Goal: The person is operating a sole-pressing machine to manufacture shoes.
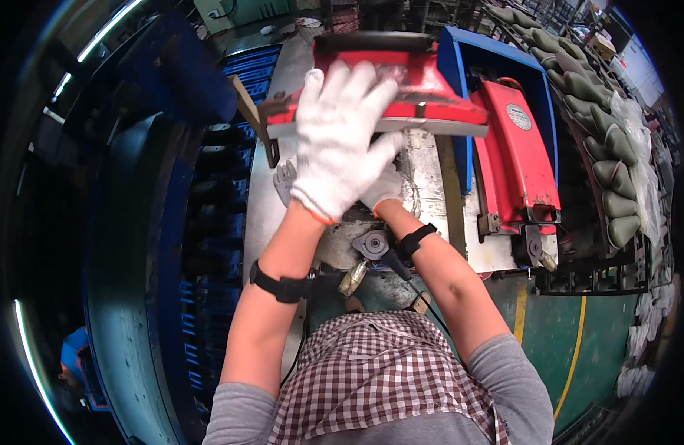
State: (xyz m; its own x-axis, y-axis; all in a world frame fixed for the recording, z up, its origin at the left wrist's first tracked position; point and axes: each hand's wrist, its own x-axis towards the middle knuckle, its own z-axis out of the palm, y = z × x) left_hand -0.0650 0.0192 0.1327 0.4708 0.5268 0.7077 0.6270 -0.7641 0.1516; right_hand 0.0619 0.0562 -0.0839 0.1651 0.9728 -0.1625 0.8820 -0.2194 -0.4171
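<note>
My left hand [340, 137], in a white knit glove, is spread open over the front of a raised red machine cover [423, 81]. Its fingers overlap the cover; whether they press on it I cannot tell. A pale metal strip [446, 128] runs along the cover's lower edge. My right hand [386, 185], also gloved in white, is lower down and mostly behind the left one, so its fingers and anything in them are hidden. Below the hands, a round grey knob [375, 243] sits at the front of the machine, with a taped handle [353, 279] beneath it.
To the right stands a second red machine [516, 148] in a blue metal frame [498, 48]. Racks of grey-green shoe-shaped pieces [613, 170] line the far right. Blue metal racking [208, 245] runs along the left. Yellow lines [572, 356] mark the green floor.
</note>
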